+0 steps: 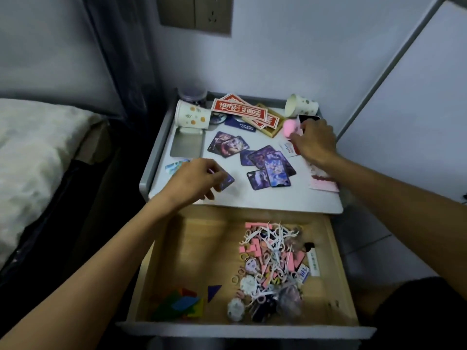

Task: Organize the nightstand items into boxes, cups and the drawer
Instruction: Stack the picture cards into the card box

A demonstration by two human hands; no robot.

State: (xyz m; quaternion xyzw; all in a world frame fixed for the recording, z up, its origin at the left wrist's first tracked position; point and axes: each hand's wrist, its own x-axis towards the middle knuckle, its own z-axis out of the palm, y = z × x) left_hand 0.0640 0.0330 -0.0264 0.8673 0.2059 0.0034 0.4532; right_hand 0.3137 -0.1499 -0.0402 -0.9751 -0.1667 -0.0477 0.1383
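My left hand (194, 181) hovers over the front left of the nightstand top (227, 198), pinching a thin pink stick, with a purple card (227, 181) under its fingertips. My right hand (314, 141) is at the back right, fingers curled on a small red and white packet (288, 147) beside a pink fluffy ball (288, 127). Purple picture cards (270, 165) lie spread over the middle. Two paper cups lie on their sides: one at the back left (192, 117), one at the back right (300, 104). The wooden drawer (338, 274) is pulled open below.
The drawer holds a heap of floss picks, pink pieces and badges (270, 263) and coloured tangram pieces (182, 301). A metal tin lid (187, 145), red paper slips (242, 111) on a wooden box (271, 131), and a jar (192, 96) crowd the back. A bed (38, 147) lies left.
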